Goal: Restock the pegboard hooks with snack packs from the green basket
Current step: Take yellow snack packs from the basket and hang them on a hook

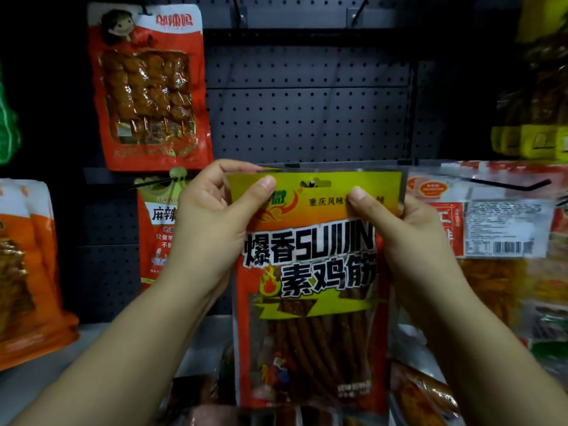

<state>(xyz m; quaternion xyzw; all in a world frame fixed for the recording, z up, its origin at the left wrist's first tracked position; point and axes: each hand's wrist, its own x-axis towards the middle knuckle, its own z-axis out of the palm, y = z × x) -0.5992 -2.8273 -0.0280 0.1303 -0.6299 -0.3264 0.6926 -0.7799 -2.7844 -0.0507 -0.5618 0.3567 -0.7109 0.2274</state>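
The scene is being viewed through a single wide-angle camera worn on the head, facing forward and slightly downward at the dark pegboard [307, 112]. Everything is being seen from very near: both forearms are entering from the bottom corners, and the snack pack [313, 272] is being framed centrally at close range. Straight lines are being bent toward the edges. No second view is being provided.

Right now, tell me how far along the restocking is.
Done: a red skewer pack already hangs at upper left, with another pack below it. In hand: the left hand and right hand pinch the top of a stick snack pack, its hang hole not visibly on a hook. Left: two bare hooks above, and loose packs lying below. The basket is out of view.
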